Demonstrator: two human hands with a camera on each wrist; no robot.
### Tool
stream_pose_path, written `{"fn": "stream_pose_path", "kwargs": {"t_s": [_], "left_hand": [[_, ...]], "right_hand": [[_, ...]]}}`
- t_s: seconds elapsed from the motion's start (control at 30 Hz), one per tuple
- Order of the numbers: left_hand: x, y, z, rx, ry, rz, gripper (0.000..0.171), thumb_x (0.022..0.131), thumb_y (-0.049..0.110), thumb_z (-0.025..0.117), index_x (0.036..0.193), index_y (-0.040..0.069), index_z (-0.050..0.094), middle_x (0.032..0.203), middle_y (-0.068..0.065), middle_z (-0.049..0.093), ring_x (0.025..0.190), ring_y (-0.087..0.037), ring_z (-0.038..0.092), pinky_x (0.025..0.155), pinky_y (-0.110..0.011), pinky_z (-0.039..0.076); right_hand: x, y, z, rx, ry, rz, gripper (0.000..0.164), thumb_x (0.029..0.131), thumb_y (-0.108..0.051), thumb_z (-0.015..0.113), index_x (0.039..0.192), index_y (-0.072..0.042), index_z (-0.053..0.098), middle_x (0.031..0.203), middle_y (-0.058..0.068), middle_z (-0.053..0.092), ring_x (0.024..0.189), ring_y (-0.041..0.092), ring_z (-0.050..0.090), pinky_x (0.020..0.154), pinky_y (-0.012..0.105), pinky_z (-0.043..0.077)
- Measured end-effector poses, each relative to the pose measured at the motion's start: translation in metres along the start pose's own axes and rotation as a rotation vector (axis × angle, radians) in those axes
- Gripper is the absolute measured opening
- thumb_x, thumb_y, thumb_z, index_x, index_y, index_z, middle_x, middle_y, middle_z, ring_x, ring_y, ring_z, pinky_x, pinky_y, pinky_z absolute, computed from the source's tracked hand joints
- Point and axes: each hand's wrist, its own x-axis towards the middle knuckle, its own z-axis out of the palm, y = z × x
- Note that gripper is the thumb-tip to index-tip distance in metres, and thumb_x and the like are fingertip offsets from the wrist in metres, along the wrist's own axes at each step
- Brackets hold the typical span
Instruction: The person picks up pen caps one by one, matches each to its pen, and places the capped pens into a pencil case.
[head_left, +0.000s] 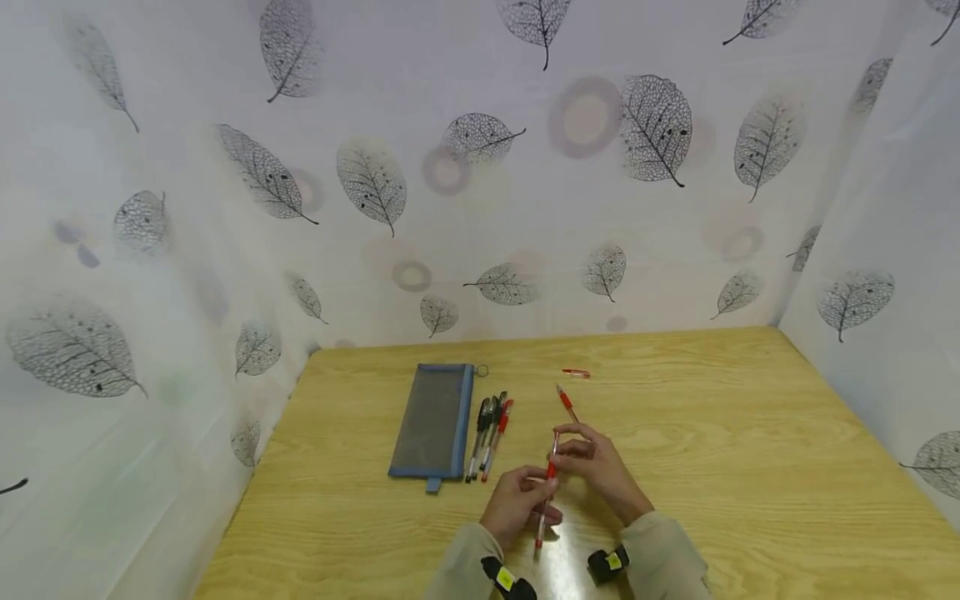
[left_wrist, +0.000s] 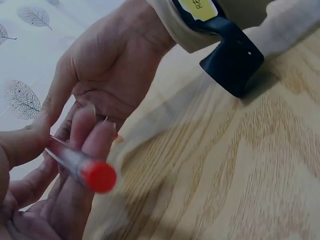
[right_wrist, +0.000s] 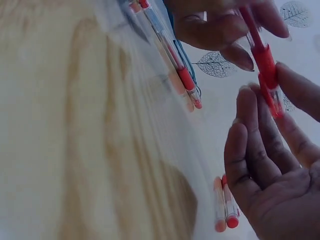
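A clear-barrelled red gel pen (head_left: pixel 552 469) is held between both hands over the table, tilted, its far end away from the person. My left hand (head_left: pixel 517 504) grips its barrel with thumb and fingers; the red end plug (left_wrist: pixel 101 177) points toward the left wrist camera. My right hand (head_left: pixel 600 471) pinches the opposite end, where a clear cap (right_wrist: pixel 273 100) with a red clip sits against the red grip. Just beyond the right hand lies an uncapped red pen (head_left: pixel 567 403), partly hidden by the fingers. Farther back is a loose red-clipped pen cap (head_left: pixel 576 372).
Several black and red pens (head_left: pixel 489 435) lie side by side left of the hands. Beside them is a grey mesh pouch (head_left: pixel 429 423) with blue edging and a ring. A leaf-patterned curtain (head_left: pixel 525 192) surrounds the wooden table (head_left: pixel 712 417).
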Motion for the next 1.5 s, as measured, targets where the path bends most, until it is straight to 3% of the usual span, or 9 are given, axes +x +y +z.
{"fn": "stream_pose_path", "kwargs": {"t_s": [0.2, 0.47, 0.77, 0.9, 1.1, 1.27, 1.5], "left_hand": [[0.002, 0.003, -0.005, 0.006, 0.038, 0.068, 0.025, 0.092, 0.002, 0.062, 0.114, -0.01, 0.061, 0.086, -0.012, 0.067, 0.059, -0.011, 0.061, 0.056, -0.03, 0.055], [0.006, 0.007, -0.017, 0.114, 0.111, 0.073, 0.025, 0.089, -0.004, 0.063, 0.114, -0.007, 0.062, 0.092, -0.012, 0.066, 0.067, -0.017, 0.064, 0.06, -0.035, 0.057], [0.011, 0.015, -0.03, 0.261, 0.189, 0.157, 0.022, 0.088, -0.001, 0.066, 0.109, -0.008, 0.067, 0.091, -0.011, 0.068, 0.072, -0.014, 0.063, 0.062, -0.029, 0.054], [0.016, 0.017, -0.036, 0.33, 0.223, 0.161, 0.023, 0.088, 0.003, 0.067, 0.11, -0.005, 0.069, 0.095, -0.007, 0.068, 0.082, -0.014, 0.062, 0.068, -0.029, 0.053], [0.017, 0.02, -0.041, 0.342, 0.238, 0.131, 0.027, 0.09, 0.007, 0.067, 0.116, -0.002, 0.067, 0.104, -0.008, 0.068, 0.096, -0.02, 0.063, 0.078, -0.034, 0.053], [0.02, 0.021, -0.042, 0.345, 0.259, 0.144, 0.031, 0.089, 0.01, 0.068, 0.117, -0.003, 0.067, 0.107, -0.011, 0.069, 0.095, -0.021, 0.065, 0.077, -0.034, 0.054], [0.019, 0.023, -0.041, 0.431, 0.302, 0.13, 0.038, 0.088, 0.015, 0.07, 0.122, -0.001, 0.064, 0.111, -0.012, 0.068, 0.1, -0.025, 0.063, 0.081, -0.038, 0.053]], "right_hand": [[0.009, -0.004, 0.005, -0.078, 0.08, 0.021, 0.055, 0.086, -0.008, 0.072, 0.133, 0.008, 0.046, 0.095, 0.017, 0.067, 0.081, 0.018, 0.067, 0.074, 0.03, 0.053], [0.024, -0.005, 0.007, -0.095, 0.012, 0.027, 0.058, 0.086, -0.005, 0.071, 0.137, 0.007, 0.045, 0.1, 0.021, 0.066, 0.085, 0.022, 0.067, 0.077, 0.033, 0.054], [0.046, -0.002, 0.019, -0.155, 0.053, 0.028, 0.055, 0.084, -0.002, 0.072, 0.133, 0.008, 0.049, 0.097, 0.02, 0.068, 0.08, 0.017, 0.067, 0.074, 0.031, 0.054], [0.056, -0.003, 0.024, -0.187, 0.098, 0.06, 0.054, 0.083, -0.001, 0.073, 0.132, 0.006, 0.052, 0.098, 0.021, 0.067, 0.081, 0.019, 0.067, 0.074, 0.033, 0.055], [0.07, -0.004, 0.03, -0.261, 0.14, 0.128, 0.051, 0.084, -0.007, 0.074, 0.131, 0.001, 0.056, 0.101, 0.015, 0.067, 0.085, 0.021, 0.065, 0.076, 0.038, 0.055], [0.08, -0.003, 0.033, -0.341, 0.145, 0.152, 0.049, 0.083, -0.012, 0.076, 0.128, -0.002, 0.06, 0.096, 0.01, 0.069, 0.082, 0.019, 0.065, 0.074, 0.038, 0.054], [0.088, -0.005, 0.036, -0.399, 0.144, 0.178, 0.049, 0.083, -0.012, 0.076, 0.127, 0.0, 0.059, 0.096, 0.012, 0.068, 0.082, 0.021, 0.065, 0.073, 0.038, 0.054]]}}
